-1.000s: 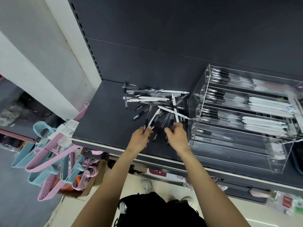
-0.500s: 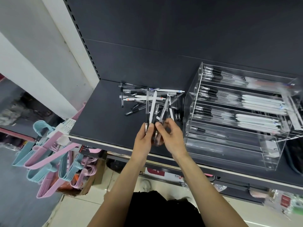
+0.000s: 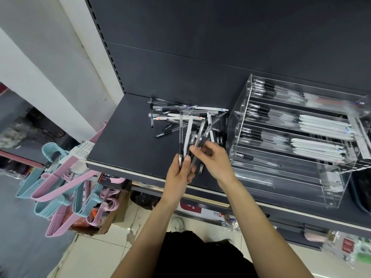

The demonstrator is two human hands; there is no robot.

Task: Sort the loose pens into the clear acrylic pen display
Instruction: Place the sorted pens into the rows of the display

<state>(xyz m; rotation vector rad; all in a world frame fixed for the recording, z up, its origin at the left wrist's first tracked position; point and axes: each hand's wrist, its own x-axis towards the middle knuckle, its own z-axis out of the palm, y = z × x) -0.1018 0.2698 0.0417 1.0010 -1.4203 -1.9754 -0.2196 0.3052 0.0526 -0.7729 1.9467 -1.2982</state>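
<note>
1. Left hand (image 3: 179, 175) curled around a small bunch of pens (image 3: 193, 137), mostly clear-barrelled with black grips plus one white one, gripped at the lower ends and fanning upward.
2. Right hand (image 3: 215, 159) just beside the left, fingertips (image 3: 193, 148) pinching into that same bunch near the black grips. Can't tell exactly which pen is getting pinched, too much overlap.
3. Just beyond both hands: messy pile of loose clear, black and white pens (image 3: 180, 115) lying criss-cross on the dark grey shop shelf (image 3: 124, 137).
4. Off to the right of the right hand, just beside the pile: clear acrylic pen display with stepped tiers (image 3: 329, 189), sitting on the same shelf.
5. Farther tiers of the display already holding rows of clear black-grip pens with white pens beside them; tier nearest the right hand with only a single black-grip pen (image 3: 257, 159) visible.
6. Down and to the left of the left hand, below the shelf edge: bunch of pink and light-blue plastic hangers (image 3: 60, 181) hanging in a cluster.
7. Under both forearms: pale tiled floor (image 3: 96, 255) and some packaged goods on the lower shelf, too blurry to read properly.
</note>
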